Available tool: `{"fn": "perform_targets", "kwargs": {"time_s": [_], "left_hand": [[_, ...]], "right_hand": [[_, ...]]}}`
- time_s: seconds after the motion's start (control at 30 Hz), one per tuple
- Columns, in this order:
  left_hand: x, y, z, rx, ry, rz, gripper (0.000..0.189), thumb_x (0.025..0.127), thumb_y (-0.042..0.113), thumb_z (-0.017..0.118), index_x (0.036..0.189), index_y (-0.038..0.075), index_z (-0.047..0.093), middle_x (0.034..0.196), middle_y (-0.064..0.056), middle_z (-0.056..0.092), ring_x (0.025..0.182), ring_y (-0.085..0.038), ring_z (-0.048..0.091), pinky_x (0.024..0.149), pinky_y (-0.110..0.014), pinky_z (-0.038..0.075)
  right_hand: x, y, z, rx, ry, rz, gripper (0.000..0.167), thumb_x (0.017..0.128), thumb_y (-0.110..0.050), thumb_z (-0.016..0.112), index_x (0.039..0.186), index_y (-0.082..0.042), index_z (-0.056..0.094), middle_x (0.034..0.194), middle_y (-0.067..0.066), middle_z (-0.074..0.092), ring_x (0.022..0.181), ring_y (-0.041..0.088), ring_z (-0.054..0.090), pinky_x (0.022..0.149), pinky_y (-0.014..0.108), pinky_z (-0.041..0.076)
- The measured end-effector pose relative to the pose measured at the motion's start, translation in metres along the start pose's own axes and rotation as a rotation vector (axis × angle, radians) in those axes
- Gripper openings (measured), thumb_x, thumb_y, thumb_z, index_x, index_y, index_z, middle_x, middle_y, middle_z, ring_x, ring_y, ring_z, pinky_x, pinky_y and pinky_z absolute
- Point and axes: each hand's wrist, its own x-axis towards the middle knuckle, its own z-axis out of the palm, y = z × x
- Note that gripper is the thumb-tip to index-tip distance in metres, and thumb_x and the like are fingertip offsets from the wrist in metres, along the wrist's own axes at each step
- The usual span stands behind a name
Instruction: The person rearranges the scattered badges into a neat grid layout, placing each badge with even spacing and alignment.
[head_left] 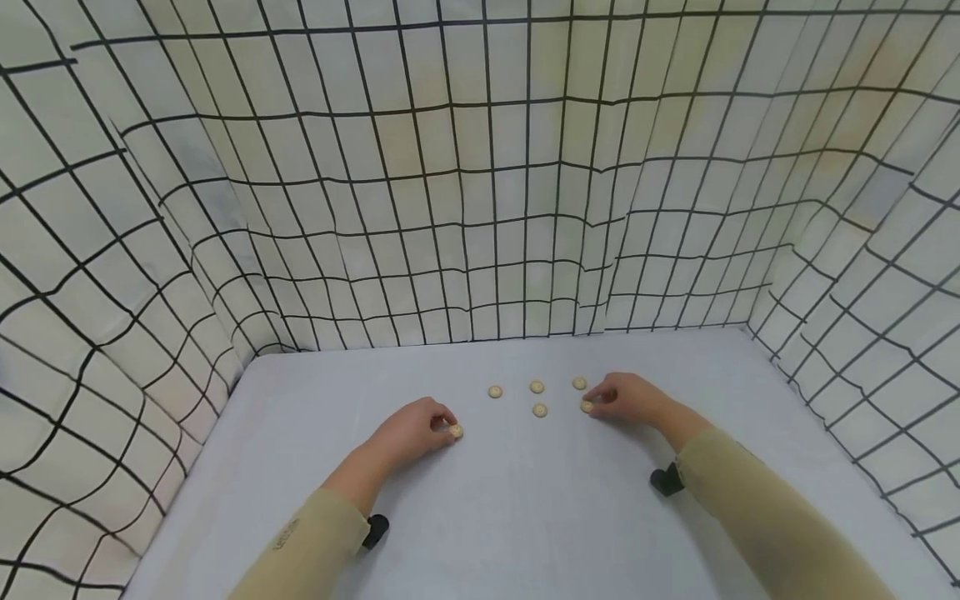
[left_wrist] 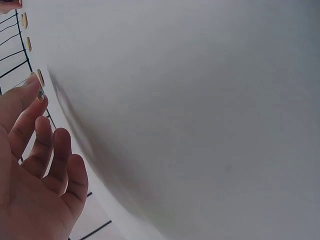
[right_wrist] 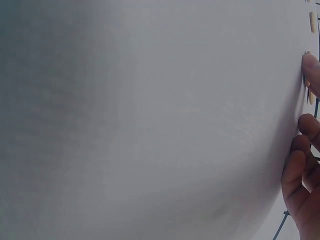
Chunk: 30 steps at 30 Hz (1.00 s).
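Between the thumb and index finger of my left hand [head_left: 415, 429] is a small round pale wooden disc [head_left: 456, 431] with a mark on its face. The left wrist view shows this disc [left_wrist: 41, 95] tilted on edge at the fingertips, the other fingers loosely bent. Further right, my right hand [head_left: 628, 402] pinches a similar disc [head_left: 587, 407] close over the table; in the right wrist view, the thumb partly hides it. Just beyond the right fingertips lies another disc [head_left: 580, 383]. More discs lie between the hands: one at left [head_left: 495, 392], one in the middle [head_left: 537, 387] and one nearer [head_left: 540, 411].
A white cloth covers the table [head_left: 510, 508]. White walls with a black grid net [head_left: 491, 192] rise along the back and both sides. Each wrist carries a small black camera mount, the left one [head_left: 377, 531] below the sleeve cuff and the right one [head_left: 667, 480] likewise.
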Motion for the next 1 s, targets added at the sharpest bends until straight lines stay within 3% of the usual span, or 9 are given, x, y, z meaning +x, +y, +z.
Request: {"fn": "perform_targets", "kwargs": {"time_s": [0.4, 0.63, 0.83, 1.0], "left_hand": [[0.039, 0.027, 0.020, -0.022, -0.008, 0.035, 0.016, 0.090, 0.026, 0.074, 0.103, 0.018, 0.073, 0.091, 0.002, 0.057, 0.085, -0.016, 0.051, 0.080, -0.036, 0.044], [0.047, 0.038, 0.024, -0.014, 0.007, 0.016, 0.017, 0.091, 0.027, 0.073, 0.106, 0.018, 0.073, 0.091, 0.003, 0.057, 0.084, -0.016, 0.052, 0.079, -0.035, 0.044], [0.051, 0.039, 0.027, 0.019, -0.009, 0.035, 0.020, 0.091, 0.025, 0.073, 0.111, 0.021, 0.074, 0.095, 0.003, 0.059, 0.086, -0.016, 0.052, 0.081, -0.036, 0.045], [0.053, 0.038, 0.027, 0.014, -0.004, -0.004, 0.021, 0.090, 0.025, 0.075, 0.110, 0.020, 0.075, 0.094, 0.002, 0.059, 0.085, -0.016, 0.053, 0.080, -0.037, 0.046]], "right_hand": [[0.001, 0.002, -0.001, 0.012, -0.002, -0.029, 0.028, 0.084, -0.028, 0.080, 0.111, -0.021, 0.076, 0.091, -0.002, 0.059, 0.086, 0.017, 0.052, 0.078, 0.037, 0.045], [0.000, 0.002, -0.001, 0.019, 0.004, -0.028, 0.028, 0.084, -0.029, 0.079, 0.111, -0.021, 0.076, 0.092, -0.003, 0.060, 0.087, 0.018, 0.052, 0.079, 0.037, 0.046], [-0.003, 0.005, -0.001, 0.024, 0.025, -0.039, 0.025, 0.085, -0.029, 0.079, 0.109, -0.022, 0.077, 0.094, -0.003, 0.061, 0.088, 0.017, 0.053, 0.080, 0.038, 0.046], [-0.002, 0.005, -0.001, 0.029, 0.019, -0.042, 0.025, 0.085, -0.030, 0.078, 0.110, -0.022, 0.076, 0.093, -0.003, 0.060, 0.088, 0.017, 0.053, 0.080, 0.037, 0.046]]}}
